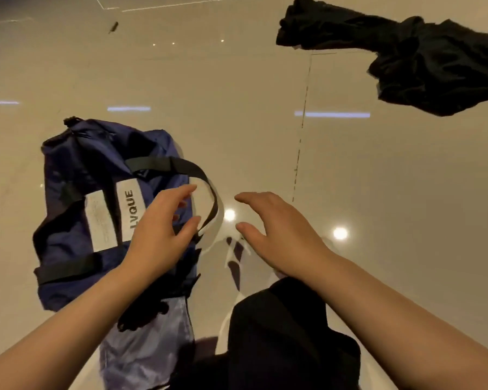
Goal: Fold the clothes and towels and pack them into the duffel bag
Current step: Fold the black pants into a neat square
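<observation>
Glossy floor: both hands open above navy duffel bag

Open floor btwn duffel bag left & black clothes far right.

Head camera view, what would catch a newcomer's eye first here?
Two bare hands, left hand and right hand, reach forward with open fingers at centre, the left over the navy duffel bag lying on the glossy tiled floor. A crumpled black garment lies at upper right.
</observation>
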`<state>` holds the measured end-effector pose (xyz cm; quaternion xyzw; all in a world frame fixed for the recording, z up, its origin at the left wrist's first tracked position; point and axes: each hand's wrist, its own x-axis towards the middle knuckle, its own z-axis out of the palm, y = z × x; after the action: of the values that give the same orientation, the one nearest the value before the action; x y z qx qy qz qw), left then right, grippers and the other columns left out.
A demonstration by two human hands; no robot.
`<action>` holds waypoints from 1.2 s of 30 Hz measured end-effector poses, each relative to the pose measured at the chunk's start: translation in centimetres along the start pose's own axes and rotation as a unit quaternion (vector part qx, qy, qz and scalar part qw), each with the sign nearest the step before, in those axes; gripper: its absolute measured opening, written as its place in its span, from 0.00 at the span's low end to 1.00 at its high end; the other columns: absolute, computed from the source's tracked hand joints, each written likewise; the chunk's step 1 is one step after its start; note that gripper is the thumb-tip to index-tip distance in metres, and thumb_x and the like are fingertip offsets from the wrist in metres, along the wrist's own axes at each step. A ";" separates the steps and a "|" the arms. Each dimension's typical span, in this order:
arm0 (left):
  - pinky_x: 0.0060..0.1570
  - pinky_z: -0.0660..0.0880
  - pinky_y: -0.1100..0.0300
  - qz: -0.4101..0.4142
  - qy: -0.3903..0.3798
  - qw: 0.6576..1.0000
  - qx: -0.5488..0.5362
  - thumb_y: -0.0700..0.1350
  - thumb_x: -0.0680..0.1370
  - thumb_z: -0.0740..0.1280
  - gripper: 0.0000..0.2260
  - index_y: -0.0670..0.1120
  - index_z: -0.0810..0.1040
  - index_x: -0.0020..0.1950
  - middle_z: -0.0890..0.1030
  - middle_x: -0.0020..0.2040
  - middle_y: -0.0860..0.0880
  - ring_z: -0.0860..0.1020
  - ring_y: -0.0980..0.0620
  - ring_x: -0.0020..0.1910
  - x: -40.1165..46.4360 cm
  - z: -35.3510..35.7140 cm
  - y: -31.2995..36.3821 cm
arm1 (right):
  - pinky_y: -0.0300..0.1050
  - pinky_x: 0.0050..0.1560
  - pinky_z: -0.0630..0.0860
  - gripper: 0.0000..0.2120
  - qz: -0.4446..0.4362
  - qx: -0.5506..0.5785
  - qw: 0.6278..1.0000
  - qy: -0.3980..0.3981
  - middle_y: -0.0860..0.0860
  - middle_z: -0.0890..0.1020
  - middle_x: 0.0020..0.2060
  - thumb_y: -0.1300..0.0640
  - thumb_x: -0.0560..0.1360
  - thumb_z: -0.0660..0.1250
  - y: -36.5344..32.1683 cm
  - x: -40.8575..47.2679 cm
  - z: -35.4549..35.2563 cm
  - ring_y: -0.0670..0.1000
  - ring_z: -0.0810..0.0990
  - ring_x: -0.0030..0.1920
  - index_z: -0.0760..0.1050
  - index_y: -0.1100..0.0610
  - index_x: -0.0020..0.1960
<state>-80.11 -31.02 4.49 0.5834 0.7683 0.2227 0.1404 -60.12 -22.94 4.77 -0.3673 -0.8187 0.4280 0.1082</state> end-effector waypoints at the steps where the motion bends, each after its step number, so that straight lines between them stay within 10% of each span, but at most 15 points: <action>1: 0.54 0.70 0.61 -0.013 0.011 1.000 0.009 0.42 0.76 0.69 0.22 0.48 0.70 0.69 0.71 0.58 0.56 0.71 0.58 0.55 -0.7 -0.8 -1.6 | 0.45 0.63 0.68 0.23 0.014 0.015 1.000 -0.003 0.51 0.71 0.67 0.51 0.80 0.60 -0.8 1.2 1.2 0.52 0.70 0.65 0.62 0.47 0.74; 6: 0.63 0.63 0.53 -0.132 0.087 0.980 0.118 0.47 0.76 0.71 0.24 0.47 0.69 0.70 0.71 0.66 0.45 0.67 0.44 0.66 -5.2 -4.0 -11.3 | 0.41 0.51 0.67 0.27 0.067 0.091 0.986 -0.123 0.53 0.72 0.66 0.49 0.78 0.64 -3.5 4.8 8.4 0.54 0.73 0.61 0.59 0.46 0.75; 9: 0.67 0.62 0.42 -0.280 0.114 0.943 0.143 0.55 0.75 0.71 0.31 0.51 0.63 0.74 0.64 0.72 0.43 0.61 0.41 0.71 -7.6 -5.0 -16.5 | 0.43 0.61 0.68 0.33 0.102 0.121 0.968 -0.193 0.53 0.66 0.73 0.46 0.77 0.65 -4.0 5.3 12.0 0.54 0.69 0.68 0.53 0.45 0.77; 14: 0.70 0.65 0.42 -0.452 0.141 0.876 -0.097 0.51 0.70 0.77 0.41 0.54 0.58 0.76 0.62 0.74 0.43 0.64 0.41 0.72 -10.8 -4.6 -22.6 | 0.48 0.68 0.65 0.41 0.146 0.138 0.970 -0.137 0.55 0.59 0.75 0.44 0.75 0.68 -4.7 5.3 16.6 0.57 0.64 0.72 0.45 0.43 0.78; 21: 0.71 0.64 0.46 -0.411 0.234 0.865 -0.168 0.37 0.73 0.73 0.37 0.53 0.60 0.76 0.66 0.74 0.49 0.66 0.48 0.72 -9.3 -3.3 -21.4 | 0.36 0.51 0.65 0.37 0.158 0.159 0.974 -0.039 0.53 0.67 0.69 0.68 0.75 0.63 -4.8 5.6 16.5 0.54 0.72 0.62 0.55 0.44 0.76; 27: 0.68 0.66 0.58 -0.303 0.231 0.903 -0.197 0.33 0.75 0.69 0.26 0.50 0.70 0.69 0.71 0.68 0.51 0.68 0.54 0.68 -3.2 -3.5 -13.7 | 0.47 0.58 0.73 0.33 0.118 0.218 0.968 0.025 0.52 0.72 0.65 0.71 0.74 0.59 -6.3 6.1 10.2 0.52 0.74 0.59 0.62 0.48 0.73; 36: 0.64 0.72 0.44 -0.149 0.171 0.917 -0.327 0.36 0.73 0.70 0.27 0.68 0.72 0.57 0.73 0.64 0.55 0.71 0.49 0.67 5.0 -1.8 0.6 | 0.50 0.51 0.79 0.26 0.167 0.279 0.928 0.180 0.48 0.77 0.56 0.71 0.70 0.62 -3.5 2.9 -2.4 0.52 0.78 0.53 0.71 0.44 0.59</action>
<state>-81.88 -26.40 6.53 0.3371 0.7428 0.5345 0.2210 -62.73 -20.70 8.59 -0.5246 -0.5594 0.5778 0.2793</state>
